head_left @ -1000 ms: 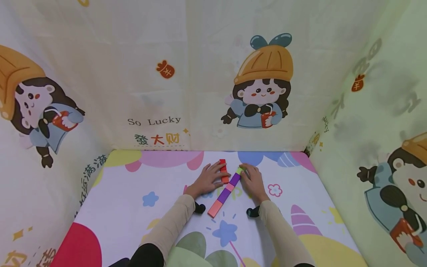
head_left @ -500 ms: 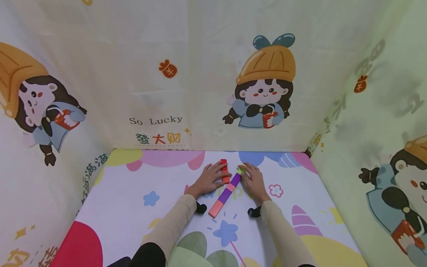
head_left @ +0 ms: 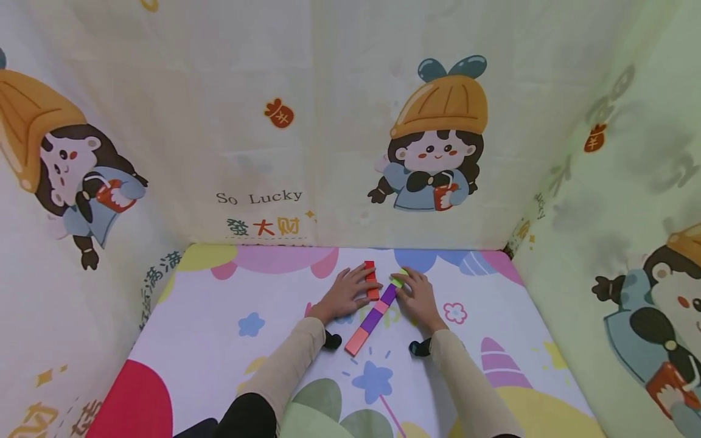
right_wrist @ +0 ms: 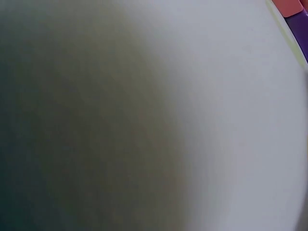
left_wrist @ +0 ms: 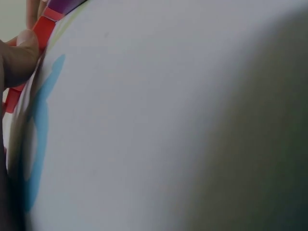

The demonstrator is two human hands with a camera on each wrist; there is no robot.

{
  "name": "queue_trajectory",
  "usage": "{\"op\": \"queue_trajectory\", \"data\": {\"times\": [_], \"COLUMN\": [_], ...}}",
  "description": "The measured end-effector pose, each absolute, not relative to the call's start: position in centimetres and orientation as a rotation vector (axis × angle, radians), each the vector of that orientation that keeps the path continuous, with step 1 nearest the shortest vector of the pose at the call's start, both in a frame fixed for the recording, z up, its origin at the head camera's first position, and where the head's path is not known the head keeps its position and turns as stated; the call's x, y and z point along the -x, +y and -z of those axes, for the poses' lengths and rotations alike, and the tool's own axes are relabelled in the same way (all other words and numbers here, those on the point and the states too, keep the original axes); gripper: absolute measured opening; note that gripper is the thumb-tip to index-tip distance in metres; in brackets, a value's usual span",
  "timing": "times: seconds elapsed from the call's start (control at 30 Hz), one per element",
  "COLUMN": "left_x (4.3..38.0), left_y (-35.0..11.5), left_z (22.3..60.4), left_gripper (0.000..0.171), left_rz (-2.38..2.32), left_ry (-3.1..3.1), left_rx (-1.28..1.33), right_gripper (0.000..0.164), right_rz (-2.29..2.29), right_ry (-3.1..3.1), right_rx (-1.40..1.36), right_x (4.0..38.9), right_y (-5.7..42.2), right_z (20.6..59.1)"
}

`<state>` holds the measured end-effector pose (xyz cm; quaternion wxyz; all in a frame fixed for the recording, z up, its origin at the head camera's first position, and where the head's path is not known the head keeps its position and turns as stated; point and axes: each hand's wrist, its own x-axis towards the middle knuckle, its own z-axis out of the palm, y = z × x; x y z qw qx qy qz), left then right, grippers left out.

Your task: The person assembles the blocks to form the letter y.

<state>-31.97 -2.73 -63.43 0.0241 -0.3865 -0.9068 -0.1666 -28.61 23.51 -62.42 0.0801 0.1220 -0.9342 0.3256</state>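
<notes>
In the head view, a diagonal row of blocks lies on the table: a salmon block [head_left: 356,342] nearest, a purple block [head_left: 372,320], a pink block [head_left: 381,307], a second purple block [head_left: 389,295] and a green block [head_left: 397,283] at the far end. My right hand [head_left: 420,301] pinches the green block and partly covers it. Left of this row stands a short line of red blocks [head_left: 373,294]. Across them lie the fingers of my left hand [head_left: 342,296], with its thumb against their near side. The left wrist view shows that thumb [left_wrist: 26,50] touching red.
The table [head_left: 191,340] wears a cloth printed with stars, flowers and coloured shapes. Behind it rises a printed fabric wall [head_left: 339,121], with further fabric walls at left and right. Dark wrist cameras sit below both hands. The right wrist view is mostly blurred.
More green shows between my right fingers, which have shifted slightly at the far end of the row. My left hand stays on the red blocks. The whole head view has drifted slightly.
</notes>
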Motion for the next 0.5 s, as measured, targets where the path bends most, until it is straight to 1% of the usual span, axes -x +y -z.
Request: {"op": "queue_trajectory", "data": {"times": [0.17,0.27,0.37,0.5], "left_x": [32.0,31.9,31.7,31.2], "left_y": [-2.5,-2.4,-2.4,-2.6], "left_z": [63.4,63.2,63.0,62.4], "left_gripper": [0.050,0.050,0.051,0.051], "left_rz": [0.495,0.521,0.525,0.539], "left_ry": [-2.784,-2.776,-2.771,-2.766], "left_rx": [1.187,1.211,1.220,1.221], "right_gripper": [0.041,0.043,0.043,0.042], "right_rz": [-1.129,-1.233,-1.262,-1.230], "right_ry": [-2.673,-2.642,-2.679,-2.706], "right_rx": [-0.398,-0.361,-0.321,-0.336], "right_x": [28.6,28.2,27.8,27.0], "right_y": [23.9,24.1,24.1,23.8], "right_z": [62.3,62.3,62.5,62.7]}}
